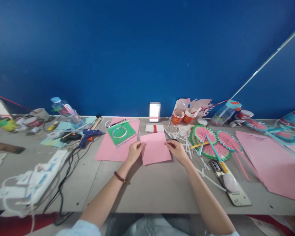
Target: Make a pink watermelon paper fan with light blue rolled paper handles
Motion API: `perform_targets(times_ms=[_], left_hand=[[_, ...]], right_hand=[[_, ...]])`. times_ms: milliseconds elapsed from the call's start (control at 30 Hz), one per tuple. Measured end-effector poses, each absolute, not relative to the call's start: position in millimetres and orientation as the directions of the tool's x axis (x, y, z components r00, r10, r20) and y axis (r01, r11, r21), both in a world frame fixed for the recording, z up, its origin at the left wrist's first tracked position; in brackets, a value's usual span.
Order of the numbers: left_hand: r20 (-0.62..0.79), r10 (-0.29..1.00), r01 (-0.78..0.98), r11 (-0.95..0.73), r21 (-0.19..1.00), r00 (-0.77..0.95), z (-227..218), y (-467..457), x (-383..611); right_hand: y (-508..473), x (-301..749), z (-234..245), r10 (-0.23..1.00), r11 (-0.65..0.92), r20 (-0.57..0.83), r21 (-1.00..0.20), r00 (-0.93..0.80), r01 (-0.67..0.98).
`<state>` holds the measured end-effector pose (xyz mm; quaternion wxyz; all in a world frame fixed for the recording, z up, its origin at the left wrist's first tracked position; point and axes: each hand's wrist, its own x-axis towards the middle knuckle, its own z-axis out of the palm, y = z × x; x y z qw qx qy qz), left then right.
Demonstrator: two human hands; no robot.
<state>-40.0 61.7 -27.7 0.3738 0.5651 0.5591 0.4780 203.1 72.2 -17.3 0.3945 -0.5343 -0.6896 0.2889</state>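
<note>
A square sheet of pink paper [156,149] is held up between my two hands, tilted slightly over the table. At its left edge, my left hand [136,150] pinches it between thumb and fingers. My right hand [177,149] pinches the opposite edge in the same manner. Behind the sheet lies a white bundle with a red band [154,128]. Left of my left hand, a larger pink sheet [105,152] lies flat, carrying green paper squares [129,130] with a silvery ring [119,132] on top.
Watermelon-patterned paper fans [205,134], white paper strips [186,144] and a phone [240,196] lie to the right. Red paper cups [178,117] stand behind. Leftward are a blue glue gun [88,137], dark cables [64,183] and a power strip [50,173]. A blue wall [147,59] bounds the table.
</note>
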Motion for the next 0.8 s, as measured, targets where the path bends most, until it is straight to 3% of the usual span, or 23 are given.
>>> perform_targets(times_ms=[100, 200, 300, 367, 433, 567, 800], left_hand=[[0.158, 0.987, 0.390, -0.131, 0.911, -0.036, -30, 60, -41], [0.219, 0.976, 0.598, -0.170, 0.783, -0.009, -30, 56, -41], [0.409, 0.913, 0.797, -0.252, 0.549, 0.008, -25, 50, -37], [0.512, 0.853, 0.840, -0.347, 0.417, 0.098, -22, 47, -33], [0.517, 0.819, 0.819, -0.463, 0.340, 0.249, -22, 44, -28], [0.370, 0.800, 0.737, -0.589, 0.331, 0.472, -27, 40, -21], [0.254, 0.750, 0.653, -0.659, 0.374, 0.611, -23, 36, -18]], right_hand=[[73, 203, -20, 0.938, 0.318, 0.330, -0.711, -0.102, 0.627], [73, 202, -22, 0.900, 0.386, 0.410, -0.589, -0.148, 0.710], [73, 201, -24, 0.900, 0.389, 0.381, -0.488, -0.210, 0.782], [72, 202, -26, 0.917, 0.362, 0.322, -0.419, -0.237, 0.833], [71, 203, -26, 0.928, 0.337, 0.281, -0.358, -0.244, 0.870], [72, 207, -26, 0.937, 0.298, 0.277, -0.308, -0.215, 0.903], [76, 210, -26, 0.938, 0.199, 0.333, -0.295, -0.095, 0.935]])
